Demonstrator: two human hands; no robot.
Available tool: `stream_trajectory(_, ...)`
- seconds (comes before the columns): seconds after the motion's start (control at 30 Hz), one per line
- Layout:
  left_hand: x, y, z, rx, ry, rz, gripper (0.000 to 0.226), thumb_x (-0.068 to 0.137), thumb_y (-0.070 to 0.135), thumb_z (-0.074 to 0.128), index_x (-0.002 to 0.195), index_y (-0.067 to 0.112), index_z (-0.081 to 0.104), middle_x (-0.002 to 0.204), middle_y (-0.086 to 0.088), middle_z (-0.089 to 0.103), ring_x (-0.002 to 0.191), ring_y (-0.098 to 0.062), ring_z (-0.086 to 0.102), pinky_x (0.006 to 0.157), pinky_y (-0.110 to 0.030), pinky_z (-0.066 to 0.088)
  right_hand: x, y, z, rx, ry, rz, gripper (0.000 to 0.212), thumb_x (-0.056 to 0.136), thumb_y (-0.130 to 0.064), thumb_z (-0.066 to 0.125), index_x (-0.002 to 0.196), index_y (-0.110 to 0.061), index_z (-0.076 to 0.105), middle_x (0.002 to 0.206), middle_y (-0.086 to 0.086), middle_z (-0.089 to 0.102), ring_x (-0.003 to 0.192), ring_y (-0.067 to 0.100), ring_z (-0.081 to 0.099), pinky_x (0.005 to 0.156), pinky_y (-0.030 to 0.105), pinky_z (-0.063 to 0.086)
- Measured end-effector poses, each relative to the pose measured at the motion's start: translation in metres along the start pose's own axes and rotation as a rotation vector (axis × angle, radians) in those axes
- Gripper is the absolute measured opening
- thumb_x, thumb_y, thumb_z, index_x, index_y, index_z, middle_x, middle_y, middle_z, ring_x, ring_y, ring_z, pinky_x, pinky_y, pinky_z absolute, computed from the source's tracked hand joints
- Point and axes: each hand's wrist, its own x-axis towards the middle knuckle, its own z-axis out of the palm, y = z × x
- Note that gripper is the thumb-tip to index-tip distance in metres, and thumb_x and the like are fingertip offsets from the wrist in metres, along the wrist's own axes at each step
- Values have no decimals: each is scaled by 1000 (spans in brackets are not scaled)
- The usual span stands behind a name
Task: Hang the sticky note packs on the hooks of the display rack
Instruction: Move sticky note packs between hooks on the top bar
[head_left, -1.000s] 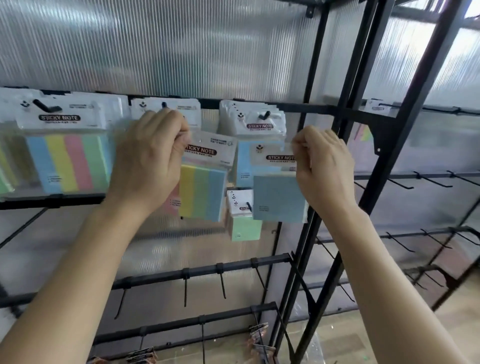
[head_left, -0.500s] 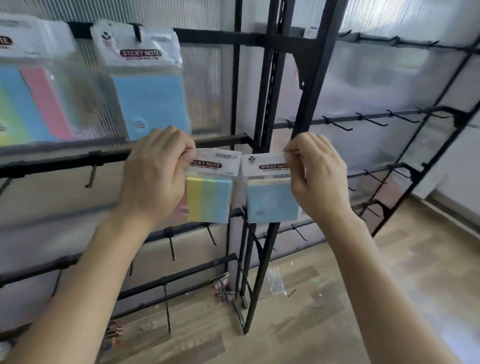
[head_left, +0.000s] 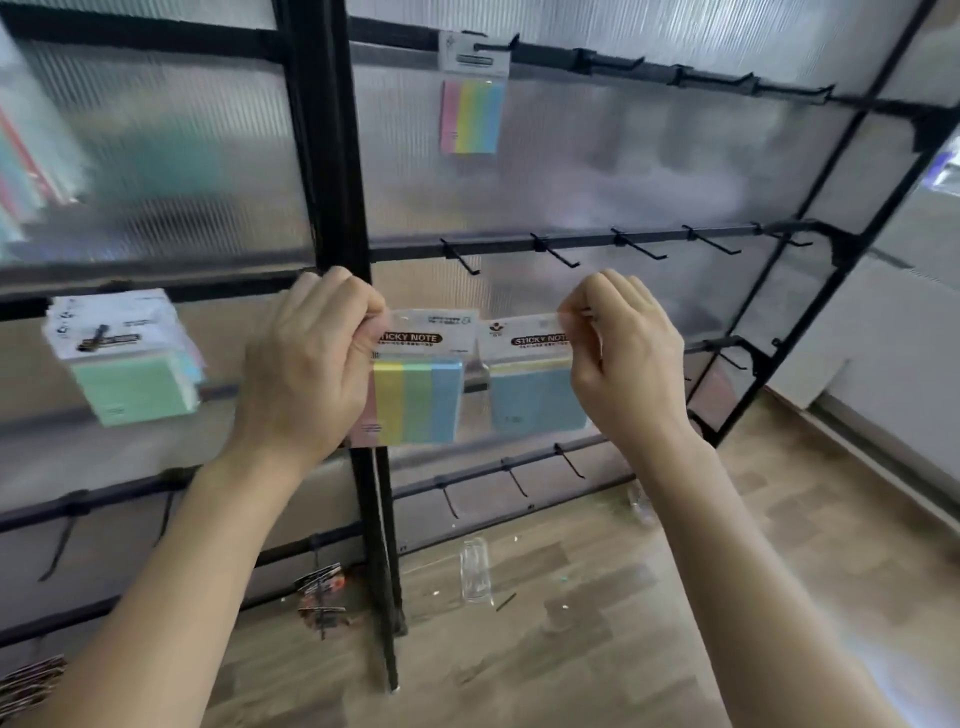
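Hanging upright: striped pack (head_left: 418, 402), blue pack (head_left: 535, 397)

Arms raised, left hand (head_left: 306, 374) pinches striped pack (head_left: 418, 402), right hand (head_left: 628, 358) blue pack (head_left: 535, 397).

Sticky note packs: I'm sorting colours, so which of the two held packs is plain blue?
The plain blue sticky note pack pinched by the right hand. The left hand grips the multicolour striped sticky note pack.

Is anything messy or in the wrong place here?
Yes. A clear plastic wrapper lies on the wooden floor near the foot of the rack, with tiny scraps around it. It looks dropped, like litter. The striped pack in the left hand and the blue pack in the right hand look fine.
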Motion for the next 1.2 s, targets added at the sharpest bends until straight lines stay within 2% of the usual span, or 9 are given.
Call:
stream_trajectory(0.2, 26, 29, 45, 5, -17, -37, 23, 95, 14, 40, 78, 2, 51, 74, -8, 49, 68, -18, 38, 64, -28, 27, 9, 56, -14, 27, 10, -10, 12, 83, -15, 41, 77, -10, 50, 76, 1, 55, 72, 22, 46, 60, 28, 30)
stream_trajectory(0.37, 57, 31, 76, 33, 4, -42, 22, 95, 16, 40, 80, 3, 50, 75, -5, 48, 70, -14, 37, 66, -25, 24, 28, 93, -5, 57, 39, 6, 14, 82, -17, 40, 76, -10, 51, 75, 2, 55, 73, 18, 43, 61, 29, 31)
stream_trajectory(0.63, 126, 4, 129, 44, 66, -1, 20, 93, 14, 41, 79, 3, 50, 75, 1, 44, 73, -6, 30, 66, -22, 21, 90, 144, 30, 80, 113, -47, 13, 83, -15, 40, 75, -9, 49, 73, 2, 55, 70, 20, 43, 59, 31, 30)
stream_trajectory(0.83, 178, -22, 153, 77, 110, 7, 22, 94, 19, 40, 80, 4, 50, 76, 2, 45, 73, -7, 32, 63, -26, 25, 148, 169, 54, 100, 163, -88, 9, 83, -10, 46, 76, -9, 51, 74, -1, 55, 72, 15, 41, 59, 30, 28)
stream_trajectory(0.93, 200, -33, 158, 82, 132, -9, 22, 93, 19, 41, 81, 4, 50, 77, 3, 45, 75, -6, 33, 64, -22, 22, 169, 174, 65, 124, 166, -103, 8, 83, -8, 48, 76, -11, 49, 75, -8, 49, 72, 12, 41, 57, 26, 24)
stream_trajectory(1.1, 223, -47, 160, 102, 144, -69, 18, 93, 18, 42, 83, 5, 50, 80, -6, 57, 77, -13, 42, 66, -24, 26, 196, 184, 81, 177, 173, -142, 9, 84, -11, 46, 76, -12, 50, 74, -8, 50, 69, 13, 41, 56, 25, 23)
stream_trajectory(1.2, 235, -49, 160, 111, 137, -98, 21, 92, 21, 40, 83, 5, 50, 81, -5, 55, 78, -12, 42, 66, -23, 24, 210, 190, 88, 212, 178, -162, 10, 85, -12, 46, 77, -11, 51, 75, -10, 47, 69, 12, 40, 56, 25, 22)
